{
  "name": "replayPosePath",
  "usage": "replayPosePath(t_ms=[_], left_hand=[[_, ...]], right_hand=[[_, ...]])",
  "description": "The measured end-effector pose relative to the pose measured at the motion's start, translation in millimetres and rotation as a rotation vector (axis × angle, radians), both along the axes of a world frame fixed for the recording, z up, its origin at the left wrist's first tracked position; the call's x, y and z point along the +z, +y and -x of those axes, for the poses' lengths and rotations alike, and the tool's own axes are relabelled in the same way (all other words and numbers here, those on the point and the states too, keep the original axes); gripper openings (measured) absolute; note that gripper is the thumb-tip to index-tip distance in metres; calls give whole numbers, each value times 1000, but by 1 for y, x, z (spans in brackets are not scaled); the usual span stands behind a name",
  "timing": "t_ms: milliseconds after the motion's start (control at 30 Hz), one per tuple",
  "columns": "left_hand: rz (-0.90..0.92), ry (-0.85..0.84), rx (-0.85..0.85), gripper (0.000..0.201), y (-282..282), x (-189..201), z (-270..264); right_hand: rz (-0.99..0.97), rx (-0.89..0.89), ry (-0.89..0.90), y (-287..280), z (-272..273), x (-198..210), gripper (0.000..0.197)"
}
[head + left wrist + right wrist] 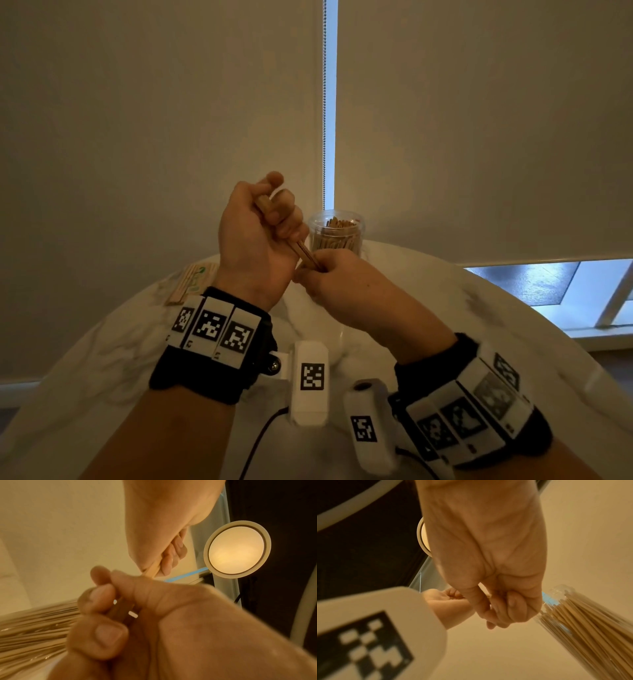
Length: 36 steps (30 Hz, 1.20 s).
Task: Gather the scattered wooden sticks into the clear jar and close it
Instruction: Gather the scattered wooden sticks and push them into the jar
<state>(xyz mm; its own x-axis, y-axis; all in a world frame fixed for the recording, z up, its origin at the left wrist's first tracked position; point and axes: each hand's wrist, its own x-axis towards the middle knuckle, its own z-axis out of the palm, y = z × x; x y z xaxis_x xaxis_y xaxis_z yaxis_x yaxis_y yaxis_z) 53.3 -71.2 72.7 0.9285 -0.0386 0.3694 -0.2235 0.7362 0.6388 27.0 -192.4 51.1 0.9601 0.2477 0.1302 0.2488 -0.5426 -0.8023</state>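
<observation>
A small bundle of wooden sticks point(305, 255) is held above the table between both hands. My left hand point(274, 205) is raised, its fingers curled round the upper part of the bundle. My right hand point(311, 270) pinches the lower ends just below it. In the left wrist view my left hand's fingers point(102, 601) wrap the sticks point(152, 568), with my right hand point(169, 558) beyond. The clear jar point(337, 233) stands open behind the hands, packed with upright sticks. It appears again as the jar point(583, 626) beside my right hand point(498, 609). No lid is in view.
A flat packet of pale sticks point(191, 282) lies at the back left of the round white marble table point(479, 308). Roller blinds and a bead chain point(324, 102) hang behind it. A round lamp point(237, 549) glows overhead.
</observation>
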Motion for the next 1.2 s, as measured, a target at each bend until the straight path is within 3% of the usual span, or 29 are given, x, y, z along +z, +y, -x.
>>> replayPosePath(t_ms=[200,333,467,600,767,833,900,967,1033,1100,1200], left_hand=[[118,34,79,28,9,1,-7],[345,151,119,39,18,-8,-20],[345,212,94,40,3,-20,-27],[83,338,171,27,-1,-37,-30],[-483,468,229,44,-2,-58,-48],[-685,445,258,64,-8,-60,-60],[-871,376,288,97,-15,-58,-75],[-1042,296,298,135,-24,-54,-89],[-1139,255,310,157,-33,-52,-99],[-1154,249,329,138,-39,-54,-107],[-1143,195,385,99,-43,-62,-112]], right_hand=[[41,16,-113,0,1,0,21],[-270,19,-17,-9,1,8,29],[-323,-157,-199,-19,-14,2,24],[-213,-405,-399,-44,-25,8,26],[96,-551,-515,-69,-60,38,29],[318,-501,-502,-67,-90,50,28],[561,-414,-494,-58,-118,59,26],[774,-277,-457,-45,-136,63,26],[909,-121,-397,-29,-145,62,19],[936,-31,-363,-18,-155,56,14],[930,-42,-380,-14,-169,47,27]])
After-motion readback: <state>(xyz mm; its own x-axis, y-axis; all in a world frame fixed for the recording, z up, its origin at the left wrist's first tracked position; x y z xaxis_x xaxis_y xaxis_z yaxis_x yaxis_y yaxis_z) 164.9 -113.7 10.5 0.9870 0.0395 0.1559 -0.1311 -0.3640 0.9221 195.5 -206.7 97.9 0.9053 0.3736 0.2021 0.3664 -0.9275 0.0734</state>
